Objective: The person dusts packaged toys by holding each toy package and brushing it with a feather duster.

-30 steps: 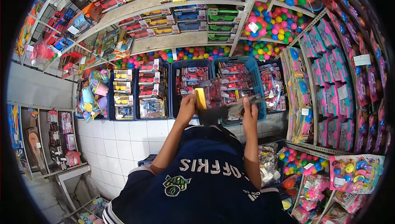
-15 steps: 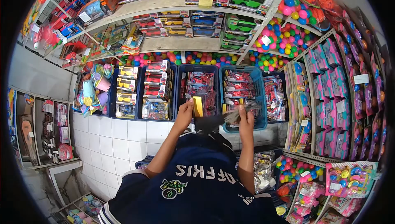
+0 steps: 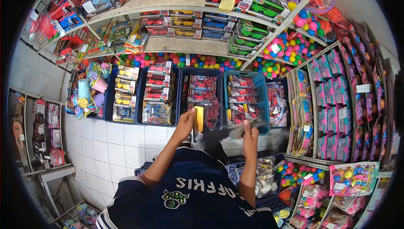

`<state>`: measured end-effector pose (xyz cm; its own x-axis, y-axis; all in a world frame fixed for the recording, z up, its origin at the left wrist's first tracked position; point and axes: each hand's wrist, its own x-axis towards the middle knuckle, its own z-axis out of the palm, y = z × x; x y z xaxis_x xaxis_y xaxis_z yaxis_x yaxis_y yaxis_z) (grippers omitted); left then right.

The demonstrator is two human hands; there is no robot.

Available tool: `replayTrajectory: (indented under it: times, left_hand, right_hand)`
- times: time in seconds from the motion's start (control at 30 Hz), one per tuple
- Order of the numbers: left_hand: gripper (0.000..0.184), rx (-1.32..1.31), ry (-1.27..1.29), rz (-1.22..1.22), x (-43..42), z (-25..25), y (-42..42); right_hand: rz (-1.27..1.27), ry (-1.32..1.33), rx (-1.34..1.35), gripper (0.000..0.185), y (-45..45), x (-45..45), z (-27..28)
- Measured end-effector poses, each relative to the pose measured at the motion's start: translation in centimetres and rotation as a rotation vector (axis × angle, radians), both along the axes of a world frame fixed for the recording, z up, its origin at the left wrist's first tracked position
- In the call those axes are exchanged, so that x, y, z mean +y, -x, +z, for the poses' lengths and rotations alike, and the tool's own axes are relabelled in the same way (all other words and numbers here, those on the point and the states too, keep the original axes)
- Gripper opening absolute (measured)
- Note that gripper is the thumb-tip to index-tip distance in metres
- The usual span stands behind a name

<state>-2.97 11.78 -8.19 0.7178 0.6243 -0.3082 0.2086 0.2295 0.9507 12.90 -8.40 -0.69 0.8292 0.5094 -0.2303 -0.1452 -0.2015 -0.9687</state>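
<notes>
My left hand [image 3: 184, 124] is closed on a flat yellow piece [image 3: 199, 119] that stands upright at its fingertips; its exact kind is unclear. My right hand [image 3: 250, 135] pinches a blurred greyish, clear-looking piece [image 3: 237, 131], with the thumb on top. A dark blurred shape lies between the hands, and I cannot tell whether it joins the two pieces. Both hands are in front of my chest. Beyond them stand a dark blue crate [image 3: 184, 90] and a teal crate [image 3: 264, 96], each holding red packaged toys.
Boxed toy cars fill two more blue crates [image 3: 141, 103] at left, beside pastel toy buckets [image 3: 84, 89]. A shelf [image 3: 168, 45] with boxed vehicles spans the back. Hanging toy packs [image 3: 301, 115] and a rack of pink-and-teal boxes [image 3: 330, 115] line the right. White tiles [image 3: 97, 145] cover the floor.
The view has shifted slightly. Both hands stay in front of the crates with their pieces; the yellow piece sits a little lower and the greyish piece has turned.
</notes>
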Motion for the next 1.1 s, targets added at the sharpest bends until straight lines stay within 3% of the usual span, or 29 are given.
replayTrajectory:
  times: [0.07,0.13,0.27,0.4,0.5,0.7,0.73,0.77,0.97,1.1]
  left_hand:
    - [0.049,-0.098,0.048,0.025,0.1,0.4,0.8]
    - [0.049,-0.101,0.069,0.013,0.5,0.2,1.6]
    - [0.049,-0.132,0.065,0.064,1.1,1.2,3.0]
    - [0.048,-0.100,-0.032,0.107,2.4,1.4,4.9]
    - [0.047,-0.114,-0.080,0.171,3.2,1.0,5.6]
    - [0.045,-0.223,-0.186,0.270,4.1,2.7,6.6]
    - [0.047,-0.238,-0.115,0.251,4.4,2.2,7.0]
    - [0.048,-0.230,-0.141,0.233,4.6,2.1,7.4]
    - [0.045,-0.217,-0.367,0.266,3.4,5.5,8.0]
    - [0.044,-0.207,-0.277,0.218,3.3,5.5,8.9]
  right_hand:
    - [0.027,0.130,-0.129,0.040,1.2,0.8,0.8]
    - [-0.180,-0.236,0.113,0.040,2.3,1.7,-0.3]
    - [-0.054,-0.118,0.066,0.040,3.0,1.9,-0.9]
    - [-0.154,-0.173,0.008,0.039,3.9,3.4,-0.1]
    - [0.011,-0.085,0.014,0.034,3.9,3.6,1.0]
    - [0.026,-0.221,0.001,0.033,5.0,5.5,1.8]
    - [0.030,-0.061,-0.013,0.033,5.1,5.6,2.9]
    - [0.032,-0.068,-0.022,0.033,5.0,5.9,3.1]
    - [-0.050,-0.355,-0.101,0.028,5.0,6.2,3.4]
    - [-0.025,-0.547,-0.022,0.027,6.4,7.1,5.9]
